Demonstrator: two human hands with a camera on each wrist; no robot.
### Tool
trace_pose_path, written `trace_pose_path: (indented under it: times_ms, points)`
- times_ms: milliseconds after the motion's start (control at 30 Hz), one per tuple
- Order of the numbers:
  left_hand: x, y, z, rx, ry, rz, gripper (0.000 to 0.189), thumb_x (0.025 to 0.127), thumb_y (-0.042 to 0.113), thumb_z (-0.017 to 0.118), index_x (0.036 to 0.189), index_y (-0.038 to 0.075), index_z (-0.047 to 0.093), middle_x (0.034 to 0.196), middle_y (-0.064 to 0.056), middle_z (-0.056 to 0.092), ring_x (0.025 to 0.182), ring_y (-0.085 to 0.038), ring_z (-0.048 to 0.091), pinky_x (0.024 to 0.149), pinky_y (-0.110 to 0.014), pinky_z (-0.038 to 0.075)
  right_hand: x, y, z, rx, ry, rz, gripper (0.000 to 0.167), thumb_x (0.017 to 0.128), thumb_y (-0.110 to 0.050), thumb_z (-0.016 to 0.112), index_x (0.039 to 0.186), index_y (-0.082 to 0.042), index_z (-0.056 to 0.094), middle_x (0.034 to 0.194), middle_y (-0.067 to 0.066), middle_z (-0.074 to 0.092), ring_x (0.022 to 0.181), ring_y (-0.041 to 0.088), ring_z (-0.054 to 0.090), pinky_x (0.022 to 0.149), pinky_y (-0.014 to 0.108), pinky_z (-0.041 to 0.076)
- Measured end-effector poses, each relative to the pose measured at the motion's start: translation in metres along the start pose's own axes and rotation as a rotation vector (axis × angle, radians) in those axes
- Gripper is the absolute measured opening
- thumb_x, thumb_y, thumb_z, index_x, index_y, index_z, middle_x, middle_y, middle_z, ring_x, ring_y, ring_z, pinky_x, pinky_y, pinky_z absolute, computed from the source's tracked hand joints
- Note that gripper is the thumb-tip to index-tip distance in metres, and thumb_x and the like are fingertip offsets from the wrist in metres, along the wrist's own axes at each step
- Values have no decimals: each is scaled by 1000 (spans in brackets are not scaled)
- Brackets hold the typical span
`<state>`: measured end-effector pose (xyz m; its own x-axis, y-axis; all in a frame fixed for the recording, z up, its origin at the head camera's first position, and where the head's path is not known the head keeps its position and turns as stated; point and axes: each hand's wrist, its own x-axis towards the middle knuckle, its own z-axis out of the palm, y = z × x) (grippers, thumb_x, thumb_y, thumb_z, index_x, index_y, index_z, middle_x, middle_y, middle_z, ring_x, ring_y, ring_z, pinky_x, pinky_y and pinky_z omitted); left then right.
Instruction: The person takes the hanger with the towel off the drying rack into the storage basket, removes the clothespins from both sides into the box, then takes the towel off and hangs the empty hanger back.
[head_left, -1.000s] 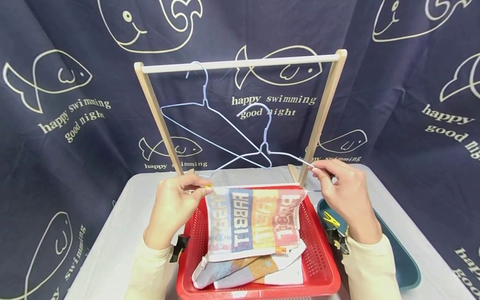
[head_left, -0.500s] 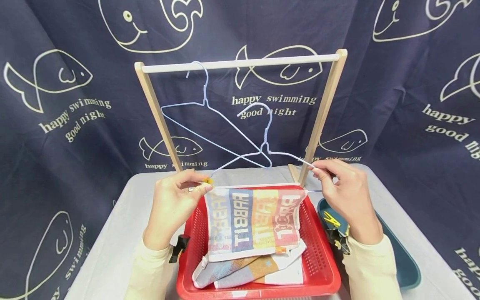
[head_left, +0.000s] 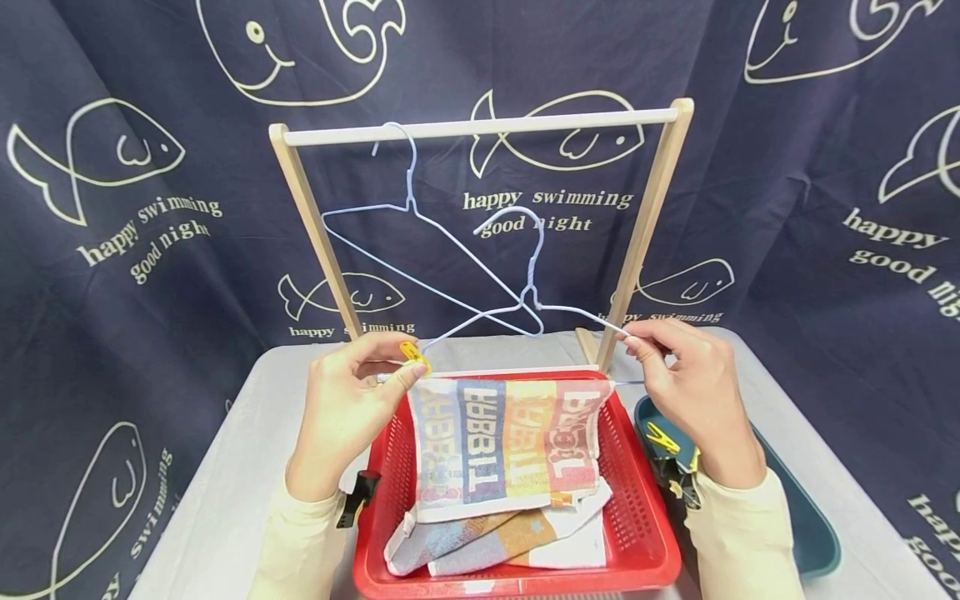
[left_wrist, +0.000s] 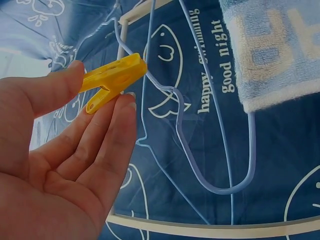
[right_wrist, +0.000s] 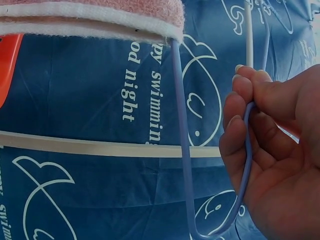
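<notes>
A red basket [head_left: 517, 585] with perforated sides sits on a table [head_left: 247, 475] covered in a pale grey cloth; folded cloths [head_left: 517, 546] in blue, brown and white lie in the basket. Behind the basket stands a rack [head_left: 480, 127] with two wooden posts and a white rail. A blue hanger [head_left: 410, 187] hooks over that rail, tilted. To the right of the basket is a dark teal tray [head_left: 813, 521] with yellow clips [head_left: 663, 437] in it. Beyond the basket and around the table, navy curtains [head_left: 817, 100] carry cream outlines of fish and the words "happy swimming good night".

Over the back part of the basket, a second hanger [head_left: 529, 287], lilac-blue, is held up with its hook free of the rail. A small towel [head_left: 513, 442] drapes over its lower bar, striped pale blue, dark blue, yellow and red with mirrored lettering, hanging in front of the basket's back rim.

At the basket's back left, the person's left hand [head_left: 341, 408] pinches a yellow clothespin [head_left: 414, 354] between thumb and fingers, beside the held hanger's end; whether they touch is unclear. At the basket's back right, the right hand [head_left: 693, 400] grips that hanger's sloping arm. Both arms wear cream sleeves [head_left: 738, 542].
</notes>
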<state>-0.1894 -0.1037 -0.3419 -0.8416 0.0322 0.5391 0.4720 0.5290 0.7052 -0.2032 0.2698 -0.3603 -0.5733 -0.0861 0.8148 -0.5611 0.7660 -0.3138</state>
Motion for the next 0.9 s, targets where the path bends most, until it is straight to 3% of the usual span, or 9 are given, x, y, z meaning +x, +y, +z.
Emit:
trace_pose_path:
  times_ms: [233,533,900]
  points:
    - [-2,2,-5,-37,13,-15,26,85,18,87,108,23,78,94,10,75,83,-4,72,75,-20,58,1,-2,1,10,-16,-2,20,81,3,82,97,-9,80,80,1,74,68,9,59,64,15,41]
    - [-1,0,-6,-108,44,11,28,86,16,86,112,21,79,97,5,76,85,-8,74,82,-22,59,-2,-9,0,-11,-64,21,20,83,3,81,98,-11,80,80,-1,73,68,9,56,65,15,42]
    - [-3,-14,-4,-105,88,5,26,87,15,85,112,19,78,97,4,77,85,-9,74,83,-20,58,-14,-7,-7,-39,-163,32,23,81,4,82,99,-10,79,81,-3,74,69,10,63,62,16,49]
